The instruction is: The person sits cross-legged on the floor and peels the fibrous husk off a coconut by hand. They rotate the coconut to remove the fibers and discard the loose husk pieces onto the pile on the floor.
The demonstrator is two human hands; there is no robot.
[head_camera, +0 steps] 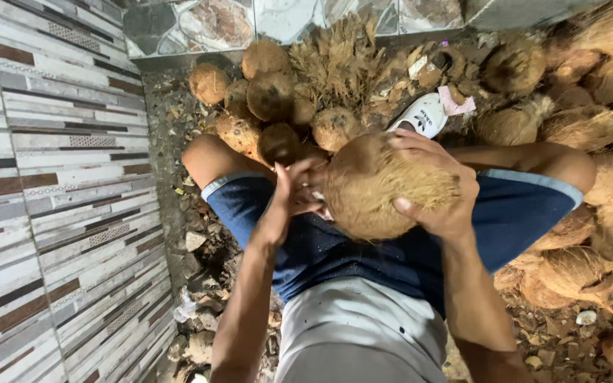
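A large husked coconut (pixel 377 188) with brown fibres rests above my lap, between my knees. My right hand (pixel 438 188) wraps over its right side and top, holding it. My left hand (pixel 294 188) is pressed against the coconut's left side, fingers gathered at the husk; whether it holds a tool there is hidden. I am seated in blue shorts (pixel 363 245) and a grey shirt.
A heap of husked coconuts (pixel 271 96) and loose husk fibre (pixel 338 60) lies ahead, more coconuts (pixel 583 128) piled at the right. A white shoe (pixel 423 113) sits among them. A striped tiled wall (pixel 51 191) runs along the left; husk scraps litter the ground.
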